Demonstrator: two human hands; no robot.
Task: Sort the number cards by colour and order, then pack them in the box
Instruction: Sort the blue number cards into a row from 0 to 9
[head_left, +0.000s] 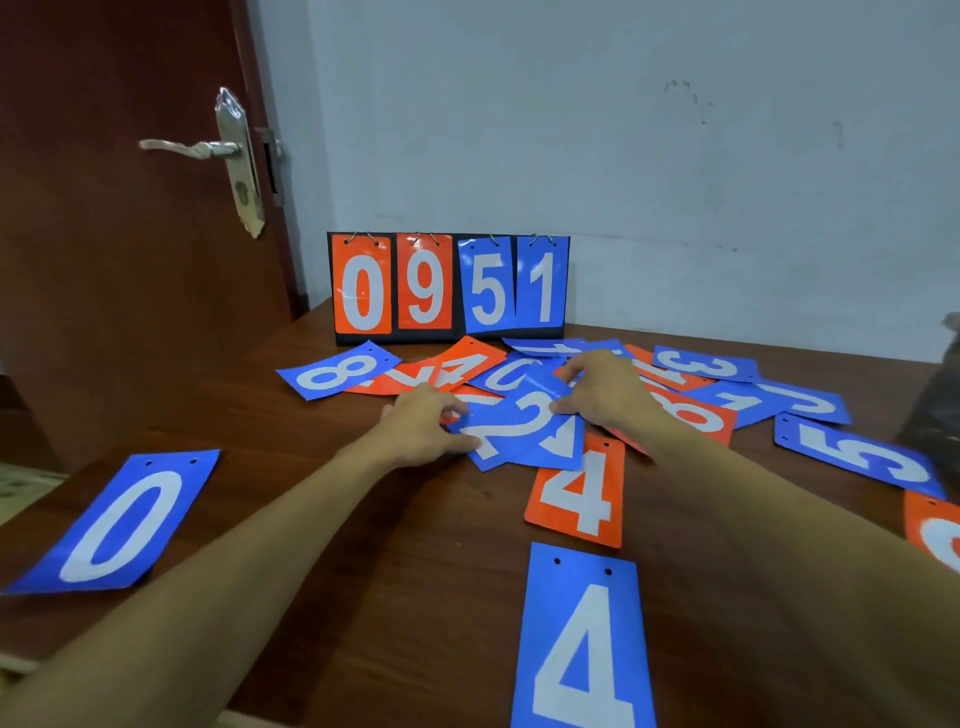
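Several blue and orange number cards lie scattered on a brown wooden table (322, 519). Both my hands are at the middle of the heap. My left hand (423, 428) grips the left edge of a blue 2 card (519, 423), and my right hand (605, 389) pinches its right end. A second blue card sits right under it. An orange 4 card (576, 493) lies just in front, a blue 4 card (584, 649) nearer me, and a blue 0 card (122, 525) apart at the left. A blue 8 card (337, 369) lies at the heap's left.
A black scoreboard stand (449, 286) at the back shows orange 0 and 9 and blue 5 and 1 on rings. A dark red door (119, 208) with a metal handle stands at the left. A dark object (935, 415) sits at the right edge.
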